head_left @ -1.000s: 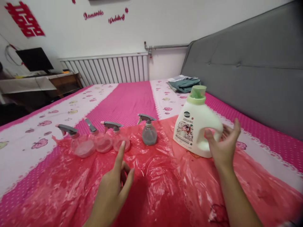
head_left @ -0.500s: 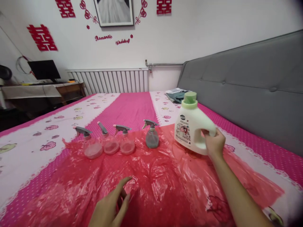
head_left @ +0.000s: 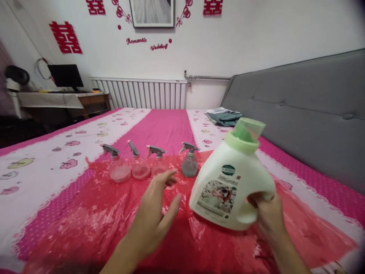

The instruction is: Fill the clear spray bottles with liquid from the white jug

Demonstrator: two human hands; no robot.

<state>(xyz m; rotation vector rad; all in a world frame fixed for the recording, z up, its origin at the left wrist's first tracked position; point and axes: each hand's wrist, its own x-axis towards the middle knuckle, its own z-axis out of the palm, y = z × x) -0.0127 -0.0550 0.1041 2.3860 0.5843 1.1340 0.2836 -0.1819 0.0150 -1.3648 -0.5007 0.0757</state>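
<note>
A large white laundry detergent bottle [head_left: 228, 182] with a green cap [head_left: 247, 131] tilts to the right. My right hand [head_left: 269, 213] grips it by its side handle. To the bottle's left, my left hand [head_left: 156, 205] is held over the red plastic sheet [head_left: 94, 228], fingers apart and nothing in them. Several spray bottles stand beyond it: a pinkish-looking one [head_left: 120, 171], another [head_left: 140, 169], one partly hidden by my left hand [head_left: 158, 165], and a grey-looking one [head_left: 189, 165] nearer the detergent bottle.
The red sheet lies over a pink and white bedspread [head_left: 168, 123]. Folded clothes [head_left: 225, 118] rest at the far side, beside the grey padded headboard [head_left: 308, 91]. A radiator [head_left: 142, 93] lines the wall, and a desk with a monitor [head_left: 65, 76] stands far left.
My right hand has brought the detergent bottle closer to me, and it now tilts right. My left hand has moved up and to the right, towards the bottle. The view has shifted slightly.
</note>
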